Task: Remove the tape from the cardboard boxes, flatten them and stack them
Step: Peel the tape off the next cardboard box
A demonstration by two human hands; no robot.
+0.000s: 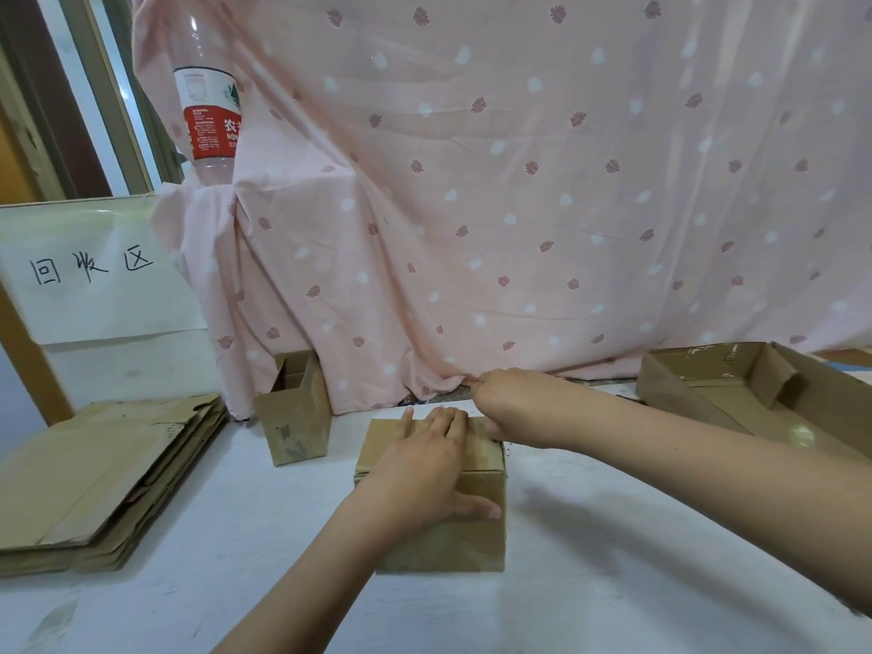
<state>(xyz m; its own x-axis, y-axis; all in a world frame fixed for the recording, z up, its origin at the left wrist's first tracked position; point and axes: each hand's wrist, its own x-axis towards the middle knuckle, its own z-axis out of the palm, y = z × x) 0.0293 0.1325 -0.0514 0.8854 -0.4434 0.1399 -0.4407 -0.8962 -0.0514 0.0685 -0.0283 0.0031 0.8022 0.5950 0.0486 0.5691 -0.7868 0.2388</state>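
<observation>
On the white desk [613,535], going left to right: one stack of flattened cardboard [108,474], one small open box [295,417], one closed box [453,507] at the centre, one large open box [736,394]. The left hand [424,469] presses flat on the closed box, fingers straight and together. The right hand [505,408] curls at its far top edge; whether its fingers pinch tape I cannot tell. A hard pull could tear the tape short or drag the box.
</observation>
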